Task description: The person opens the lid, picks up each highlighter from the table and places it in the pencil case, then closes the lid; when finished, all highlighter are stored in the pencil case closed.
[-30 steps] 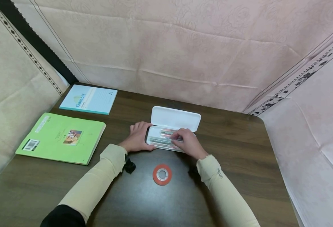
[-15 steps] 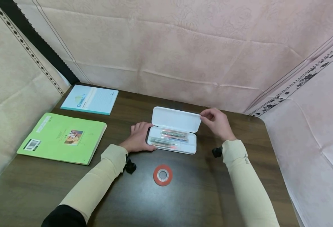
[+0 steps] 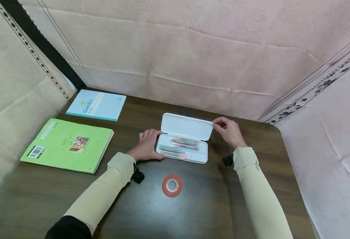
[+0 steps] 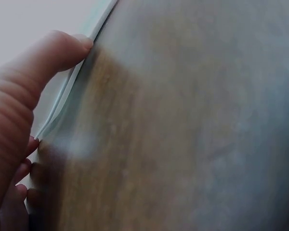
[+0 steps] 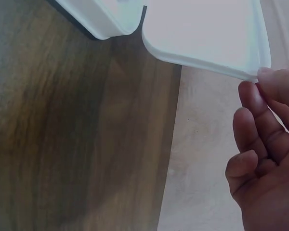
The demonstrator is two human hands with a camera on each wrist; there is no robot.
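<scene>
A white pencil case [image 3: 203,157] lies open on the table, with several pens [image 3: 185,143] in clear sleeves inside it. My left hand [image 3: 146,146] holds the case's left end. In the left wrist view the thumb [image 4: 62,50] presses along its edge, and the other fingertips show lower down at the corner. At the far right corner of the raised lid [image 3: 186,126], my right hand [image 3: 230,132] pinches the rim between thumb and index finger. The right wrist view shows this pinch on the lid [image 5: 207,33], the remaining fingers curled loosely below.
An orange-red roll of tape [image 3: 172,185] lies in front of the case. To the left are a green book [image 3: 58,146] and, behind it, a light blue notebook [image 3: 97,104]. Pale cloth [image 3: 192,59] hangs along the table's back and sides.
My right hand has left the pens inside the case and moved right and back to the lid's corner, which it now pinches. The left hand stays at the case's left end.
</scene>
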